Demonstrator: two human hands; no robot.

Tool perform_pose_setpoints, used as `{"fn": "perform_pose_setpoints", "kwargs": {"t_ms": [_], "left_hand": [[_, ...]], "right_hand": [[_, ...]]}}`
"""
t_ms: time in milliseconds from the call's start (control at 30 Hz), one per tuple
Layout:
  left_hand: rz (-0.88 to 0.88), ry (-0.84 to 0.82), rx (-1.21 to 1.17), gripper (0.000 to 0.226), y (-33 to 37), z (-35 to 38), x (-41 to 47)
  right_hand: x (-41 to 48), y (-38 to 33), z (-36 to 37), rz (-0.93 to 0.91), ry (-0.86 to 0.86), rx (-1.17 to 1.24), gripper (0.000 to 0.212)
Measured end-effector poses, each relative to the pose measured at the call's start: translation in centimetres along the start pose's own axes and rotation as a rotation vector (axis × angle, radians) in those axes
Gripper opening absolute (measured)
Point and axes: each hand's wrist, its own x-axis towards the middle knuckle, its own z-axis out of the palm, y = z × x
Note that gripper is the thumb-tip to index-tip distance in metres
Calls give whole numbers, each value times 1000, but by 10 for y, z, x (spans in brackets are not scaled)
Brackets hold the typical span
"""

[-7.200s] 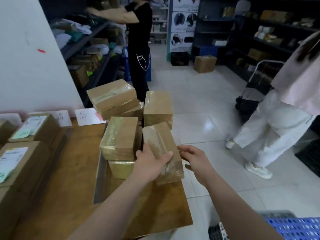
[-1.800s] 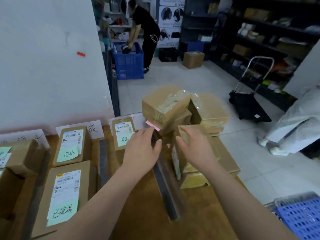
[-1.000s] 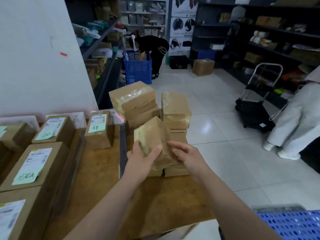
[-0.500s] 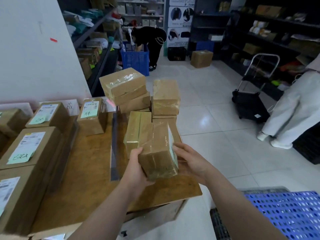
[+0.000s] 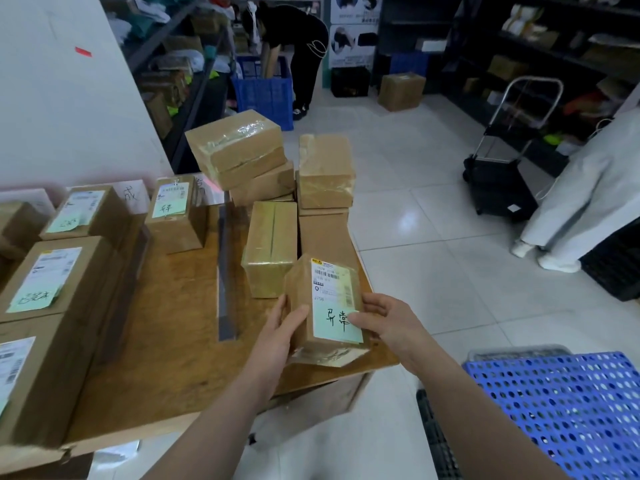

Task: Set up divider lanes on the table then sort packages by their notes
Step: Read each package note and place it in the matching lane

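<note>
Package (image 5: 327, 282) (green handwritten note (image 5: 336, 323) facing up) is gripped at its sides by the left hand (image 5: 280, 329) and right hand (image 5: 389, 323), over the near right corner of the desk (image 5: 173, 323).

Just ahead of the package (image 5: 332, 289) in the left hand (image 5: 277, 330) and right hand (image 5: 394, 323), taped boxes (image 5: 270, 251) blocked the way. Leftward, bare table (image 5: 173, 323) lay open around the divider strip (image 5: 225, 271), up to labelled boxes (image 5: 59, 271). Rightward lay open floor (image 5: 433, 271).

Blue crate (image 5: 263, 95), folding trolley (image 5: 498, 188), box (image 5: 401, 91) on floor
</note>
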Motion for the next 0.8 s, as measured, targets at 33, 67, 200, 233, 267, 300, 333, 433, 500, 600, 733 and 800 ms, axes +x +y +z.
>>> {"fn": "perform_pose_setpoints", "kwargs": {"t_ms": [33, 67, 200, 233, 267, 300, 333, 433, 500, 600, 733, 800], "left_hand": [[9, -16, -1, 74, 1, 1, -1], [25, -18, -1, 73, 1, 1, -1], [63, 7, -36, 64, 8, -4, -4], [75, 28, -47, 62, 11, -8, -4], [85, 44, -66, 67, 14, -13, -4], [85, 55, -100, 72, 17, -19, -4], [93, 62, -134, 71, 19, -25, -4], [119, 113, -212, 45, 31, -45, -11], [131, 144, -273, 39, 39, -61, -14], [153, 201, -253, 36, 49, -89, -18], [143, 272, -197, 36, 61, -131, -14], [127, 293, -162, 35, 67, -153, -9]], "right_hand": [[0, 0, 0, 0, 7, -3, 50], [0, -1, 1, -2, 13, -8, 49], [1, -13, 6, -74, 23, -40, 47], [2, -18, 10, -100, 10, -49, 45], [3, -23, 15, -117, -16, -53, 43], [4, -29, 21, -123, -49, -61, 43], [6, -34, 29, -124, -80, -83, 46], [10, -49, 56, -111, -157, -139, 52], [12, -58, 76, -109, -213, -123, 52], [17, -71, 109, -111, -272, -128, 53], [32, -85, 155, -101, -308, -189, 55], [41, -89, 178, -92, -309, -216, 56]]}}
